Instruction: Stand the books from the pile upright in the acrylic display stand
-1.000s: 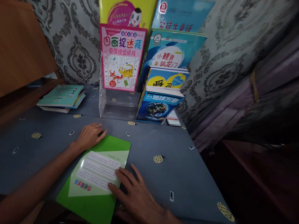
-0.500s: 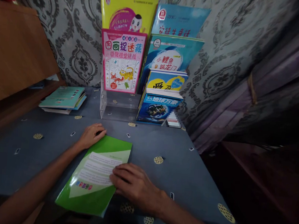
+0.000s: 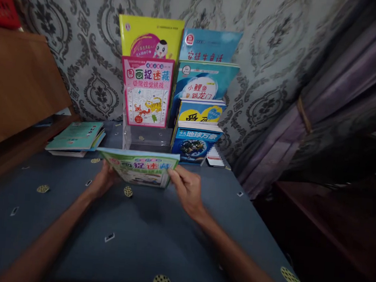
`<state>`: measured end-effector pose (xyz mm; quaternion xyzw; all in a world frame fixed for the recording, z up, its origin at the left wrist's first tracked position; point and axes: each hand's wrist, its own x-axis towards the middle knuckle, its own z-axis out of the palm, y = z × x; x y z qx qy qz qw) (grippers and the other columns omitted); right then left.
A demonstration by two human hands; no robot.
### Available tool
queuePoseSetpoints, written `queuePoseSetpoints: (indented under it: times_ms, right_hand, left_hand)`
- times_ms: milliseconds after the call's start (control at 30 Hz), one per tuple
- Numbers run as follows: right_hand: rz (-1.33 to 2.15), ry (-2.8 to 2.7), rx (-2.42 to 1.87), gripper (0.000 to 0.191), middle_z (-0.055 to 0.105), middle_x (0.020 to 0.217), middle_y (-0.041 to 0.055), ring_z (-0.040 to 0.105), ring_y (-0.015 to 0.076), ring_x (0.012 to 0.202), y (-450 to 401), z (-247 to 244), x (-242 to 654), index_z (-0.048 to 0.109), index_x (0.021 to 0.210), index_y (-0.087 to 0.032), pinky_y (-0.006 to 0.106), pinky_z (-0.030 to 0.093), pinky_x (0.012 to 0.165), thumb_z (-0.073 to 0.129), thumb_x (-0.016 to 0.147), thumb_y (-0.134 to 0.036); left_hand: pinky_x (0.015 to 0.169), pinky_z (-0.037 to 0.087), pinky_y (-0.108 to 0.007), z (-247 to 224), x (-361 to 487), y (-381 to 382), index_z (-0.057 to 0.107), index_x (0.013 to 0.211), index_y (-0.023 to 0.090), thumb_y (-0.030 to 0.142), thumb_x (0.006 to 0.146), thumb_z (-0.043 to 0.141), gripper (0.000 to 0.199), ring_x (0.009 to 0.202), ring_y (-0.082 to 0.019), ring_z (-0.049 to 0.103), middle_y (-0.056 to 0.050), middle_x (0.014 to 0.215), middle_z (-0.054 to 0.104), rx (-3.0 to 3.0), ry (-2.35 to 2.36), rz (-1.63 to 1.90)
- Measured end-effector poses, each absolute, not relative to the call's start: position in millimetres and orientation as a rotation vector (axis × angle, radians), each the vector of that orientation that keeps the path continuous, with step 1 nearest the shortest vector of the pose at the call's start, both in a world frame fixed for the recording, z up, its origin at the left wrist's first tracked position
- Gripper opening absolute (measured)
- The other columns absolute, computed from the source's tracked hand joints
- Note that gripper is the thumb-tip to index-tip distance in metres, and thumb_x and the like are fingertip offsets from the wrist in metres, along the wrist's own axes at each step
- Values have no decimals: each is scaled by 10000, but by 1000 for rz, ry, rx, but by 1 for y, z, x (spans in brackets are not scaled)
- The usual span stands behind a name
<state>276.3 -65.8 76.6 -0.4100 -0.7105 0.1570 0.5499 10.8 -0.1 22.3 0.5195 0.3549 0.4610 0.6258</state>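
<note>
I'm facing a grey-blue tabletop (image 3: 166, 235): clear book rack (image 3: 126, 140) standing at back, book stack (image 3: 76, 136) lying left, blurred white item (image 3: 215, 158) sitting right.

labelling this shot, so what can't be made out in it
In the head view:
Left hand: fingers mostly hidden behind the green book.
Green book: back cover turned away.
Yellow book: lower part covered by the pink book.
Red object: cut off by the left edge.
White item: pixelated over.
</note>
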Motion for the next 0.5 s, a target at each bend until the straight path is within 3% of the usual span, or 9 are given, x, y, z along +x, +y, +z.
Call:
queuePoseSetpoints:
  times_ms: [133,200,300,367,500]
  right_hand:
    - [532,-1462,-996,523,366,541,-45,350,105,528,-44,81,275,411,563,-214,235,274,501,503,939,-565]
    - [597,-1408,-981,516,370,544,-44,343,107,534,-37,83,275,421,560,-214,235,280,503,535,913,-573]
    - [678,-1435,-960,422,533,619,-19,478,137,605,-33,78,276,575,645,-201,238,389,567,584,889,-546]
    - [722,-1525,-968,331,680,764,14,604,190,733,-34,70,278,694,808,-198,278,481,672,608,883,-509]
    - [734,-1673,-1037,364,769,1052,78,702,278,932,-39,44,280,737,1074,-193,402,551,840,589,901,-477]
  left_hand:
    - [888,568,-436,33,24,-8,761,933,161,619,557,845,598,976,-330,715,-109,936,786,1254,931,1113]
    - [860,585,-430,35,33,-12,758,956,154,518,548,883,561,937,-322,726,-111,951,787,1242,987,1116]
    - [783,607,-428,35,46,-14,746,965,134,521,587,864,554,846,-304,740,-127,951,784,1162,991,1173]
    - [744,612,-415,35,56,-14,738,967,132,521,607,855,543,786,-281,741,-122,948,783,1112,994,1240]
    - [757,606,-398,40,80,-16,736,938,138,540,603,847,535,785,-268,739,-95,915,782,1103,1035,1360]
